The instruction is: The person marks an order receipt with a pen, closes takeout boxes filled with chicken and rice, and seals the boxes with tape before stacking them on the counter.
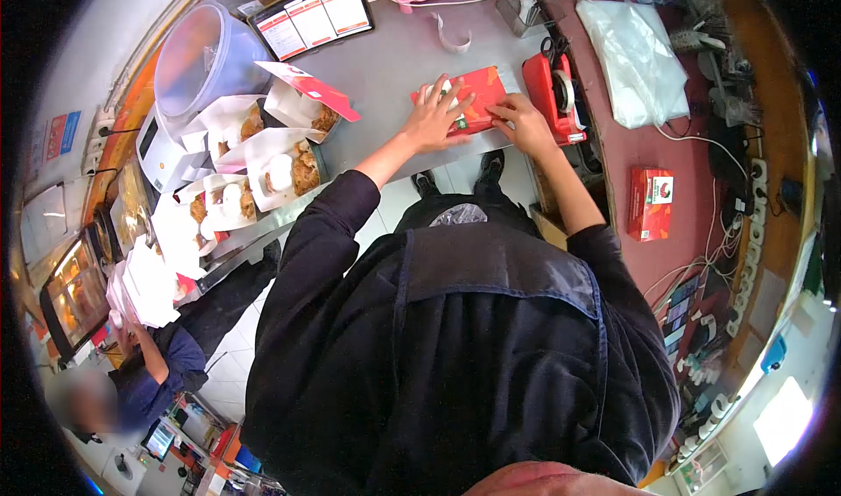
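A closed red food box (481, 90) lies on the grey metal counter (385, 74) at the counter's front edge. My left hand (433, 116) rests across its left part with fingers spread. At the right end of the box, my right hand (524, 124) has its fingers bent and pressed together on the box's edge. Just right of that hand stands a red tape dispenser (554, 102). To the left, several open white boxes (267, 159) hold fried chicken pieces (305, 170), and one has its red lid (308, 88) raised.
A tablet (313, 17) and a clear plastic tub (208, 60) stand at the back left. Another red box (650, 203) and a stack of plastic bags (632, 62) lie on the reddish side table (618, 137). A co-worker (162, 356) handles white boxes at lower left.
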`<state>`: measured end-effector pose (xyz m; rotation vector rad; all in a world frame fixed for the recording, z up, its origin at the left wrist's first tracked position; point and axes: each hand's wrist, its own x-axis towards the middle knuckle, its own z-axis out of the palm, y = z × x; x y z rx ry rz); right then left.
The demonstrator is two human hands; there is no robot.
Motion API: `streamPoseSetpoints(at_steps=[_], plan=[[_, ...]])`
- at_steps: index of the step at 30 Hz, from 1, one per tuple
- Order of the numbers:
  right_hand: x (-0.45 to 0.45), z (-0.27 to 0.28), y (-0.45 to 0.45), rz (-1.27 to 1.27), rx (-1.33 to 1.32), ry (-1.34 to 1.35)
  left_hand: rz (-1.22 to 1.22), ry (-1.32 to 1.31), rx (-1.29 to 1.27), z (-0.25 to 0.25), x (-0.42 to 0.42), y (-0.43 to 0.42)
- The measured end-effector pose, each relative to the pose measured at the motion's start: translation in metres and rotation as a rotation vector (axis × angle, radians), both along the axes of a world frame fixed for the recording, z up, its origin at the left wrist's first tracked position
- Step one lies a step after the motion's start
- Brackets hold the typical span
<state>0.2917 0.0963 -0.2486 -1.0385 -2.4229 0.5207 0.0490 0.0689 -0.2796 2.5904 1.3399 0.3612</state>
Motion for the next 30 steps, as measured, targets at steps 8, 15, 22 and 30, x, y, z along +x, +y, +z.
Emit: streamPoseSetpoints(at_steps=[8, 15, 22, 30], plan=[[0.006, -0.023, 0.026, 0.438, 0.3, -0.073, 0.02, 0.103, -0.071, 0.012, 0.012, -0.007], [0.008, 0.005, 0.001, 0.134, 0.363, -0.063, 0.105, -0.072, 0.192, -0.014, 0.026, -0.03], [0.084, 0.039, -0.022, -0.69, 0.304, -0.122, 0.141, -0.045, 0.291, -0.026, 0.028, -0.027], [0.125, 0.01, -0.005, -0.769, -0.577, 0.207, 0.307, -0.118, 0.238, -0.028, 0.019, -0.052]])
